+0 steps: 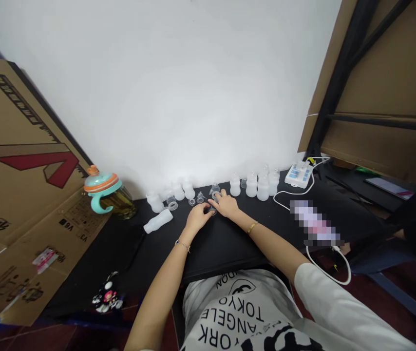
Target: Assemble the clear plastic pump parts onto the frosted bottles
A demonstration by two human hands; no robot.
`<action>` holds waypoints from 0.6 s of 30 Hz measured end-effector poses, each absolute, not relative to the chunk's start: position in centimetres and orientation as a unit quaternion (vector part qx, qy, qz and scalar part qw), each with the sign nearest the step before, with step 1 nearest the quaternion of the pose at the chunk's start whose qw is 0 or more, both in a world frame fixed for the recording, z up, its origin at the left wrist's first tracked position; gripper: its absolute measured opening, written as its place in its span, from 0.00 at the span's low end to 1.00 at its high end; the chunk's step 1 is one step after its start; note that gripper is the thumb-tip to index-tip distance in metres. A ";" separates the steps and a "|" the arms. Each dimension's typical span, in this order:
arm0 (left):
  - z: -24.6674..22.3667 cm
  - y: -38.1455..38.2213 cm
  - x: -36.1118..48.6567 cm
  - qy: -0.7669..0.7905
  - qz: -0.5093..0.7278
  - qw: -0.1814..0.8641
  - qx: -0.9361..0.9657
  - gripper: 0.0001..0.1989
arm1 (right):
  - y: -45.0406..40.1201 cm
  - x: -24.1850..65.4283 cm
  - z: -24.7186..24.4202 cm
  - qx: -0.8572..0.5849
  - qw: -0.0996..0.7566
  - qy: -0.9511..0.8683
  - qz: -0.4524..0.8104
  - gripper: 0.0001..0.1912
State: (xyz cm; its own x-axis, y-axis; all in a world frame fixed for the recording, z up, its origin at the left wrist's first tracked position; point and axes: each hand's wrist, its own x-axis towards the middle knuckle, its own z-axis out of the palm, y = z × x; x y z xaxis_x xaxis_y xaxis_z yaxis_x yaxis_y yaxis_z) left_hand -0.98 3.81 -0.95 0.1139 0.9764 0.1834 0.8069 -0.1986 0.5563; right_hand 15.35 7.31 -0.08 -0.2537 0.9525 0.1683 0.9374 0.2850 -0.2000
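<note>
My left hand (198,218) has its fingers curled round a small clear plastic piece (213,211) low on the black table. Right beside it, my right hand (227,204) bends its fingers down among clear parts; what lies under its fingertips is partly hidden. A clear cap (215,188) stands just past the right fingers. Left of the hands are a clear nipple-shaped part (200,197), a small ring (192,202) and a clear collar-like part (172,203). One whitish translucent bottle (158,221) lies on its side, left of my left hand.
Several whitish bottles (263,187) stand at the back right, others (178,191) at the back left. A teal-lidded jug (102,187), a cardboard box (21,195) and a keychain figure (108,296) are leftward. A power strip (298,174), cable and blurred-out object (315,222) lie rightward.
</note>
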 end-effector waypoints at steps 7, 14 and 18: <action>-1.2 3.9 -1.0 0.611 0.257 0.160 0.732 0.16 | 6.8 16.3 1.1 -0.601 0.166 -0.781 0.046 0.35; -1.3 4.1 -0.9 0.612 0.262 0.161 0.729 0.16 | 6.3 18.9 3.4 -0.615 0.216 -0.758 0.032 0.22; -1.3 4.0 -0.9 0.612 0.260 0.157 0.730 0.15 | 7.1 20.6 3.8 -0.587 0.209 -0.774 0.111 0.15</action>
